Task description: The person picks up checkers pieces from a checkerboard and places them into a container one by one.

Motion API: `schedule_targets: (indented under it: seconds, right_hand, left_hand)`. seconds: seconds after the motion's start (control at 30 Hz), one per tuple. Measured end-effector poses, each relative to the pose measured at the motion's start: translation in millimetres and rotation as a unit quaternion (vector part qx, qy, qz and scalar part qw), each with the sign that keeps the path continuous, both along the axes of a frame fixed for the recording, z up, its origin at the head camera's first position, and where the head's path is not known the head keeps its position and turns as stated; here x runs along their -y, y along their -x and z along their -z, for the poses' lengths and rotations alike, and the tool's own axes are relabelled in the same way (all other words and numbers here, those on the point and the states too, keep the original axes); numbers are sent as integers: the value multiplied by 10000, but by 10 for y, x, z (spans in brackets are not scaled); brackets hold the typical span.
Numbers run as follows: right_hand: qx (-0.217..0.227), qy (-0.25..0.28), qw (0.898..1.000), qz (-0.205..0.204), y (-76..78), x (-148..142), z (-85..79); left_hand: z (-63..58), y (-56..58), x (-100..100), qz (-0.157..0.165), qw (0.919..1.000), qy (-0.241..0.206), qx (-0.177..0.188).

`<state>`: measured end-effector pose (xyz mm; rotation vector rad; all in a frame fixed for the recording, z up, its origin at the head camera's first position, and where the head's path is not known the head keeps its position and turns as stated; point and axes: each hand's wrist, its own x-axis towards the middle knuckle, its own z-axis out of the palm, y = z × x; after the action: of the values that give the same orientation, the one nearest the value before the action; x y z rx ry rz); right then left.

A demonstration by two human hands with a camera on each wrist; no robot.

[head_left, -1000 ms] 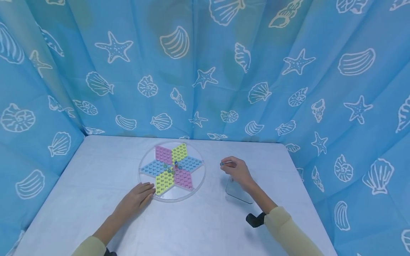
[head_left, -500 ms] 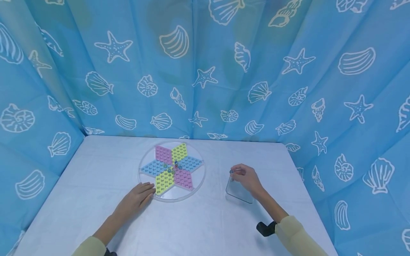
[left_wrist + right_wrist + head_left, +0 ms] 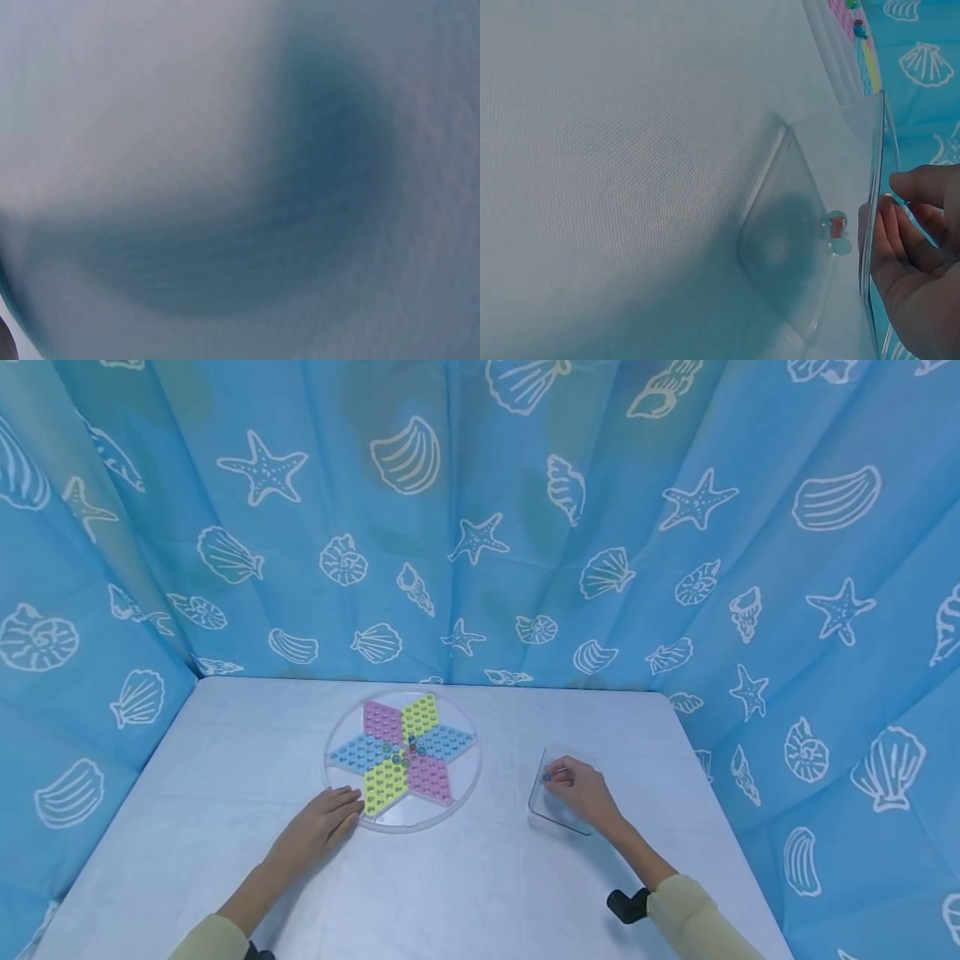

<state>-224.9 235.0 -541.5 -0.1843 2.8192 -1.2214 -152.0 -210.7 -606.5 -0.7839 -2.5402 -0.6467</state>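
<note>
A round Chinese checkers board with a pink, yellow and blue star lies on the table, several glass marbles near its centre. My left hand rests at the board's near left rim, fingers extended. At the mouth of a clear open box, my right hand pinches a bluish marble between thumb and fingertips. The right wrist view shows the right hand behind the box's transparent wall, with a few marbles inside the box. No hand appears in the left wrist view, just blurred white surface and shadow.
A white cloth covers the table. Blue curtains printed with shells and starfish hang behind it and along both sides. The clear box stands to the right of the board, apart from it.
From a spot left of and behind the box, my right hand has moved right and nearer, lowering the marble to the box's opening. My left hand has stayed at the board.
</note>
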Motion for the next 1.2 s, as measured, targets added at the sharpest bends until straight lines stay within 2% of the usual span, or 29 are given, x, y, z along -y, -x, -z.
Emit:
schedule_targets:
  seconds: [0.4,0.67,0.8,1.2]
  right_hand:
    - [86,-304,9994,149,53,31,93]
    - [58,-684,9976,30,87,81,190]
    - [143,-830,9964,101,68,129,183]
    - [-32,-1150,9933,126,27,189,157]
  left_hand:
    - [6,8,0,38,10000,-4,-17]
    - [-15,-3,-2,12,10000,-13,-47]
    - [-21,-5,-6,22,10000,3,-24]
    - [-33,-13,-7,-23,10000,51,-28]
